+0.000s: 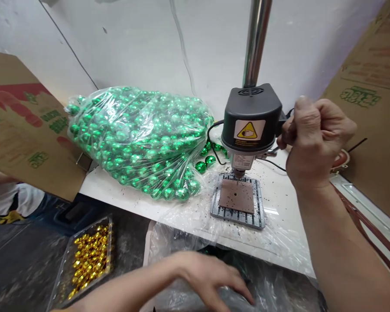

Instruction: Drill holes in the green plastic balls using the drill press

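Observation:
My right hand (320,130) is closed around the feed handle of a small bench drill press (251,115), at the right side of its black housing. Beneath the chuck, a brown board (236,197) with a small dark hole lies on the slotted metal base (237,221). My left hand (214,279) hangs low, palm down with fingers apart, over a container lined with clear plastic (169,234). Dark green shapes show faintly inside it, and I see nothing held in that hand; some fingertips are partly hidden.
A large clear bag of shiny green balls (139,138) lies left of the drill. Loose green balls (201,167) sit beside it. A clear tray of gold balls (91,255) stands lower left. Cardboard boxes (22,125) flank the table; a person's sleeve shows far left.

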`<state>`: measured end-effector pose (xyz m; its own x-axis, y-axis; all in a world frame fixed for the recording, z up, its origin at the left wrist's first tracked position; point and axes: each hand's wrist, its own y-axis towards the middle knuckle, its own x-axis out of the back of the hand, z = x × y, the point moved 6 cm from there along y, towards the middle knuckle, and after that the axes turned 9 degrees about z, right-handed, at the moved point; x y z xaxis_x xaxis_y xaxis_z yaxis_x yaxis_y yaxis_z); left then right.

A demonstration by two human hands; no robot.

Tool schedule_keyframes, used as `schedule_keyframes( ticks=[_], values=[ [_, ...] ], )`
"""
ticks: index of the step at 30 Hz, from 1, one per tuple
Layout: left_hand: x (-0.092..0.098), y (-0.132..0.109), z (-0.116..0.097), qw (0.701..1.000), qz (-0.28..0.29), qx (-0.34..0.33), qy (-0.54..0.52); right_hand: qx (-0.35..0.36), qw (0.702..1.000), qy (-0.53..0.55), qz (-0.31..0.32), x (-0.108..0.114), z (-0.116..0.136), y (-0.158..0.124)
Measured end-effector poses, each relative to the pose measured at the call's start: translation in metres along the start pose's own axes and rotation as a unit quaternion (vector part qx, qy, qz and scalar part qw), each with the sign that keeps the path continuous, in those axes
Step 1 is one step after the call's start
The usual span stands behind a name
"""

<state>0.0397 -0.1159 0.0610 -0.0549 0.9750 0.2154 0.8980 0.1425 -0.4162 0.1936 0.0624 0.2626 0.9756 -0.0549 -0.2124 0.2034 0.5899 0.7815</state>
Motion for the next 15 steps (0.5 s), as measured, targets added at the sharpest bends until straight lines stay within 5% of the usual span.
schedule_keyframes(
  ticks=[2, 4, 7, 11, 15],
  values=[
    [0.044, -0.048, -0.006, 0.993, -0.106, 0.03, -0.039, -0.011, 1.0, -0.01, 0.0, 0.0, -0.001, 0.0],
    [0.1, -0.084, -0.003, 0.959, -0.273, 0.078, -0.02, -0.014, 1.0, -0.019, -0.006, 0.001, -0.001, 0.001],
    [0.179, -0.115, 0.011, 0.842, -0.507, 0.164, 0.089, -0.011, 1.0, -0.014, -0.016, 0.001, -0.002, 0.0],
    [0.238, -0.102, 0.047, 0.774, -0.572, 0.218, 0.162, 0.002, 1.0, -0.003, -0.015, 0.001, -0.002, 0.001],
    [0.256, -0.09, 0.077, 0.758, -0.593, 0.207, 0.174, -0.004, 1.0, -0.015, -0.012, 0.002, -0.004, 0.002]
  ],
)
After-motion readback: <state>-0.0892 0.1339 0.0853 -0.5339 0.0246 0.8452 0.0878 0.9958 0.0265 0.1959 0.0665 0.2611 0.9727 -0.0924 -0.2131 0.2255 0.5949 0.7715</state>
